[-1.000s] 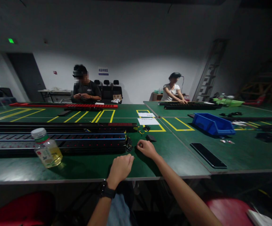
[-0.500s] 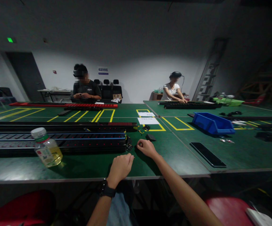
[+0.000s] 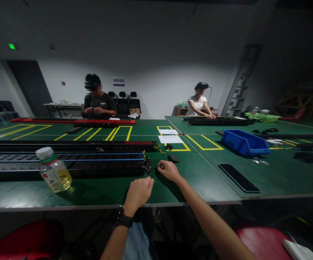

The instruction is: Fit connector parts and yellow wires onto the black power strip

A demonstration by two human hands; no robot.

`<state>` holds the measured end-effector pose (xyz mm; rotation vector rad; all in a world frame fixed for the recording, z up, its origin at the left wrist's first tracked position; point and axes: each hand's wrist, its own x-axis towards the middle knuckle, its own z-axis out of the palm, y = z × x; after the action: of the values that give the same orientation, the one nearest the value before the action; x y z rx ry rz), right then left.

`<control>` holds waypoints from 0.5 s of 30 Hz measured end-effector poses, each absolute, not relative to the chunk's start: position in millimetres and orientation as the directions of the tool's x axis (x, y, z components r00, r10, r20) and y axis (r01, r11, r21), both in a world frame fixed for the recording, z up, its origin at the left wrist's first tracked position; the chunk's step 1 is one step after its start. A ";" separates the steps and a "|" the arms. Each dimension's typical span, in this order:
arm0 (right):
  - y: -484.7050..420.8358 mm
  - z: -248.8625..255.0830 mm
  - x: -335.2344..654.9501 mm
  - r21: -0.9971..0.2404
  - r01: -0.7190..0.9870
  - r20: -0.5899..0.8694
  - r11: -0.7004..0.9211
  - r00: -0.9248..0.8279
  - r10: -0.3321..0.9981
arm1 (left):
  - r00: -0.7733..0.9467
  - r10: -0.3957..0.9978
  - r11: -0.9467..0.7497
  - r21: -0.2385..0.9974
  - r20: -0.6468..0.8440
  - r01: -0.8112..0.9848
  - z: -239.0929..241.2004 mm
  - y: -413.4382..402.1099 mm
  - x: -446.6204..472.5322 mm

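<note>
Bare hands [image 3: 140, 191] over green table [image 3: 202, 180]

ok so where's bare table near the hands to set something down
Bare green tabletop shows between the right hand and the phone, and a strip between the bottle and the left hand, in front of the black rails. It is crowded at the rails' right end, where small black parts lie near the right hand.

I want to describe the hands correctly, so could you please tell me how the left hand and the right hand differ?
The left hand has a black watch on its wrist; the right hand has none. The left hand is nearer the front edge of the green table; the right hand is farther in, near a small black block. Both have curled fingers; I cannot tell whether either holds anything.
</note>
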<state>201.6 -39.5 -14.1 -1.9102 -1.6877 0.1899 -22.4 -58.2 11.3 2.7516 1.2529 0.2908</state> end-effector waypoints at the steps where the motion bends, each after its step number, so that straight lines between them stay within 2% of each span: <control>1: -39.5 -14.1 201.6 -0.502 0.864 0.263 -0.034 0.190 0.946 | 0.642 0.756 -0.654 0.173 0.129 0.736 11.5 -58.2 -22.3; 15: -40.0 -13.2 201.6 -0.501 0.865 0.250 -0.042 0.191 0.949 | 0.637 0.762 -0.646 0.195 0.115 0.738 13.0 -60.2 -23.3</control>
<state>201.6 -40.0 -13.2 -1.9225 -1.6911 0.2007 -23.3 -60.2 13.0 2.7234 1.2549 0.2822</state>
